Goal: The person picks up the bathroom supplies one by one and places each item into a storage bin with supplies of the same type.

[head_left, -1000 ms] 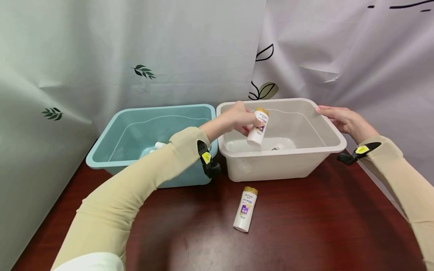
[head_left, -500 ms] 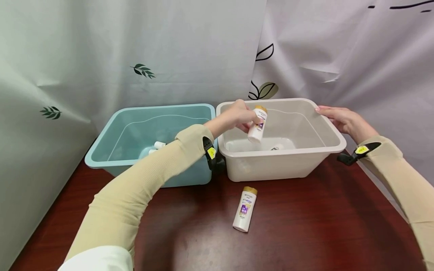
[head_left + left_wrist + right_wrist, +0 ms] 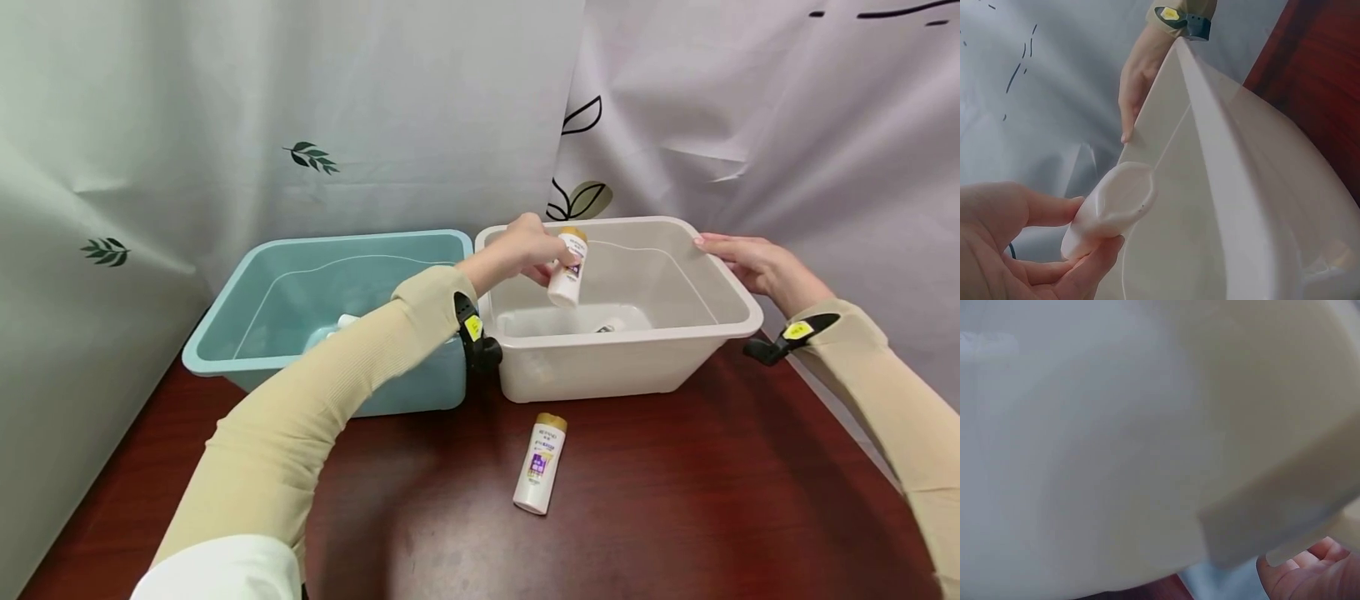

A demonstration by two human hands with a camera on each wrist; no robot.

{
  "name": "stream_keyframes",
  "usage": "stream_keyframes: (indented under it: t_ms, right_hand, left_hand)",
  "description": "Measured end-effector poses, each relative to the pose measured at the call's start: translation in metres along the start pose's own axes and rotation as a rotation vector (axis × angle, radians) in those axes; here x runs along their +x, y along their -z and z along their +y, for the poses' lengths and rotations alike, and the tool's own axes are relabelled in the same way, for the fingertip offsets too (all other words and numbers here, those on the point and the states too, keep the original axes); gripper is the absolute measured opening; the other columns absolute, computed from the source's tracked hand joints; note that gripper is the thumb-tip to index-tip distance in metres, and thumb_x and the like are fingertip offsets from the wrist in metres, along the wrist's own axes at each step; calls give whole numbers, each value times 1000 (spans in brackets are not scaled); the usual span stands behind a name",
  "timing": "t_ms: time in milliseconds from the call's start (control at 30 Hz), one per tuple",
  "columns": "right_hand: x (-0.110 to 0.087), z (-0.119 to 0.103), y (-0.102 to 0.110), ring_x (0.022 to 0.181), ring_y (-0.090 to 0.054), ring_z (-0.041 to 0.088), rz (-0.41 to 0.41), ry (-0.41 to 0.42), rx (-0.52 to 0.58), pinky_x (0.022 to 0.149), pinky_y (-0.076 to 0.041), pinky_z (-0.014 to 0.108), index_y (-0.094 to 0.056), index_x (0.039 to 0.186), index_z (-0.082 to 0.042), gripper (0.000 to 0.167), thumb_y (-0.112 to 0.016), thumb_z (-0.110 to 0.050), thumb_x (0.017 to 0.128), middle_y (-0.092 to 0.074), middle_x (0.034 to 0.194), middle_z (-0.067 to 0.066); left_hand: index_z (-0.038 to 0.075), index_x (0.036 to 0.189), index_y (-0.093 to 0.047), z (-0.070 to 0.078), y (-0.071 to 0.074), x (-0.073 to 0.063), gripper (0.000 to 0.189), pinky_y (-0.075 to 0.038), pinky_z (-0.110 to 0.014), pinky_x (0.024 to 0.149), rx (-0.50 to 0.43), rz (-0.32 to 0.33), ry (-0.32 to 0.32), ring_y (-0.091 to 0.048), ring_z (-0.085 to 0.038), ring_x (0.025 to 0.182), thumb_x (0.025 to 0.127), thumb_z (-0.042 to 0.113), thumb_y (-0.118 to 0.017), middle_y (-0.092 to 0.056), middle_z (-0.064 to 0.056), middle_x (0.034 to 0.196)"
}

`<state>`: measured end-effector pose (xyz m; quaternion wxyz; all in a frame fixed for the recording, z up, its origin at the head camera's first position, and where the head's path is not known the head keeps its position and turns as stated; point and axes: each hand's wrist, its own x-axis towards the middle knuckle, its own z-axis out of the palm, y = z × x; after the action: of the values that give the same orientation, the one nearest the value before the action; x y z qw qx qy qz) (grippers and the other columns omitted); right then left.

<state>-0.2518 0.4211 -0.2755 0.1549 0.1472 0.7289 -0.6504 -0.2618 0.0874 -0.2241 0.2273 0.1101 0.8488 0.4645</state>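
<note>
My left hand [image 3: 528, 250] pinches a white shampoo bottle [image 3: 567, 279] with a gold cap between thumb and fingers, tilted above the off-white tub [image 3: 592, 367]. The left wrist view shows the base of this bottle [image 3: 1125, 194] and the hand's fingers on its sides. At the tub's right end, my right hand [image 3: 768, 267] holds the rim, some fingers below it on the outside; the right wrist view shows only part of that hand [image 3: 1310, 572]. A second shampoo bottle [image 3: 540, 467] lies label up on the table in front of the tub.
Left of the off-white tub stands a blue tub [image 3: 420, 387] with white items [image 3: 347, 320] inside, partly hidden by my left sleeve. A small dark-marked item [image 3: 606, 328] shows on the off-white tub's floor. A patterned curtain [image 3: 420, 117] hangs behind the dark red table [image 3: 675, 500].
My left hand and its bottle have risen slightly, and the left forearm has shifted a little right. My right hand stays at the rim, and the bottle on the table lies as before.
</note>
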Motion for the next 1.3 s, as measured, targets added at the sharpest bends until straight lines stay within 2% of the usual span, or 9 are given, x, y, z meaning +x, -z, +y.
stream_keyframes:
  t_ms: [133, 333, 600, 833, 1000, 1300]
  right_hand:
    - [-1, 0, -1, 70, -66, 1, -11, 4, 14, 65, -55, 22, -67, 73, -39, 19, -63, -35, 91, -68, 73, -16]
    - [-2, -1, -2, 69, -66, 2, -10, 10, 39, 63, -55, 22, -68, 73, -37, 19, -64, -34, 91, -69, 73, -14]
    - [-3, 4, -3, 69, -67, 2, 3, 13, 23, 64, -55, 22, -68, 73, -39, 19, -63, -35, 91, -69, 73, -15]
    - [-4, 5, -4, 70, -67, 2, 13, 18, 13, 65, -56, 22, -67, 74, -39, 17, -64, -36, 90, -69, 74, -15]
    - [-4, 4, -5, 71, -67, 2, 9, 22, 11, 65, -56, 22, -67, 74, -38, 17, -64, -35, 90, -69, 75, -15]
    - [-6, 6, -8, 71, -67, 1, -3, 16, 29, 66, -56, 21, -67, 74, -37, 19, -62, -34, 92, -69, 75, -15]
  left_hand:
    - [-4, 120, -51, 1, 0, 2, 43, -59, -32, 72, 5, 1, 3, -71, -29, 86, 85, 11, -71, -58, -17, 117]
    - [-3, 122, -49, 1, 0, 5, 45, -59, -29, 67, 33, 16, -6, -71, -28, 86, 86, 13, -71, -57, -16, 117]
    - [-4, 119, -51, -1, -2, 11, 44, -58, -28, 63, -14, 43, 15, -72, -29, 87, 84, 10, -72, -58, -17, 117]
    - [-4, 119, -52, -4, 0, 19, 44, -59, -29, 66, 9, 59, 26, -71, -29, 87, 84, 11, -73, -58, -17, 117]
    - [-4, 119, -52, -7, 0, 24, 45, -58, -27, 62, 11, 70, 16, -71, -28, 86, 83, 11, -73, -58, -17, 117]
    - [-3, 122, -49, -8, -1, 27, 47, -59, -30, 71, 28, 56, 34, -71, -28, 87, 84, 11, -73, -56, -17, 119]
